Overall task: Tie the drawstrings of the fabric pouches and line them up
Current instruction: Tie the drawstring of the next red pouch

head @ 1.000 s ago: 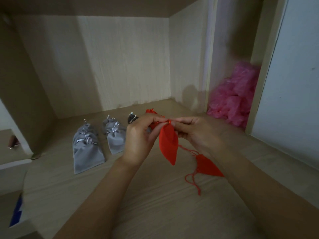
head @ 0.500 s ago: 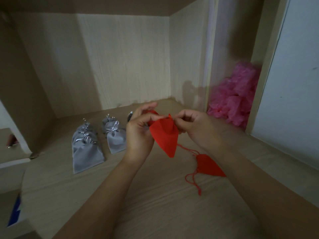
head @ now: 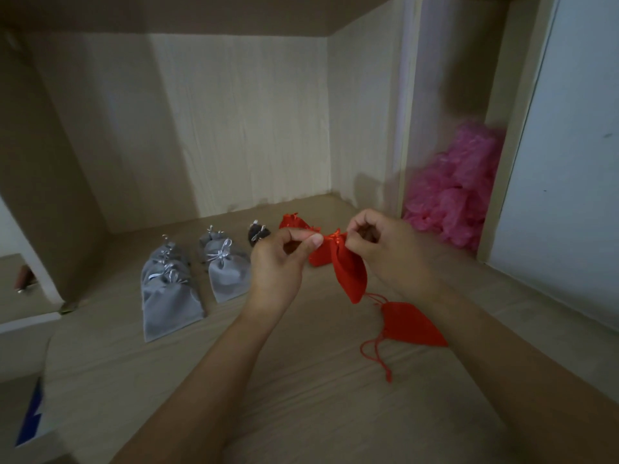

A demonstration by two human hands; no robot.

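Two hands meet over the pale wood shelf floor (head: pixel 301 403), left hand (head: pixel 279 266) and right hand (head: pixel 385 249) each pinching the neck of a red pouch (head: pixel 350 274) hanging between them. Loose pouch (head: pixel 410 324) lies by the right forearm, cord (head: pixel 370 351) trailing. Farther: grey pouches (head: pixel 170 296), dark pouch (head: pixel 258 233), far red pouch (head: pixel 294 222) in a row. Pink plastic heap (head: pixel 459 195) is blurred, far right
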